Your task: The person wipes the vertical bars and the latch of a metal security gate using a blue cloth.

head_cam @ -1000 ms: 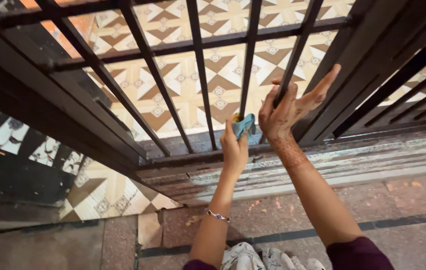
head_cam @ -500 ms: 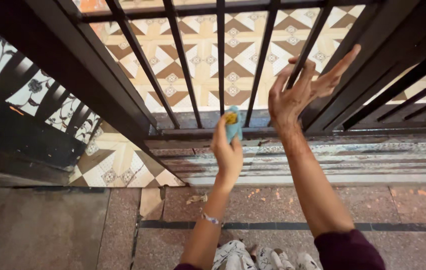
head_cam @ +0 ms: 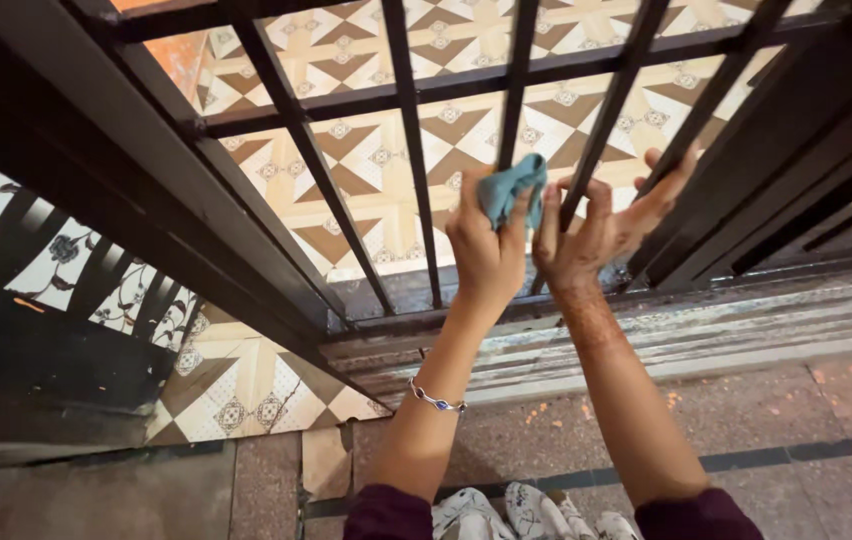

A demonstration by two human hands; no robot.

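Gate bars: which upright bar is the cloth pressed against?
The bar under the left hand and blue cloth; the right hand grips its neighbour.

A dark metal grille point(head_cam: 296, 130) of slanting upright bars and crossbars fills the upper part of the view; beyond it lies a tiled floor point(head_cam: 366, 170) patterned in cream and brown diamonds and triangles, warmly lit; at the upper left corner a patch of it shows orange. Below the grille runs a worn, streaked threshold point(head_cam: 706, 330) in pale grey and white bands; nearer still is a speckled reddish-brown stone floor point(head_cam: 796, 410) crossed by 1 dark inlaid stripe, with small orange flecks scattered on it. At the left a second barred panel point(head_cam: 56, 260) stands before white tiles with dark floral motifs; beneath it more patterned tile point(head_cam: 246, 390) shows, then dull grey paving point(head_cam: 76, 490).
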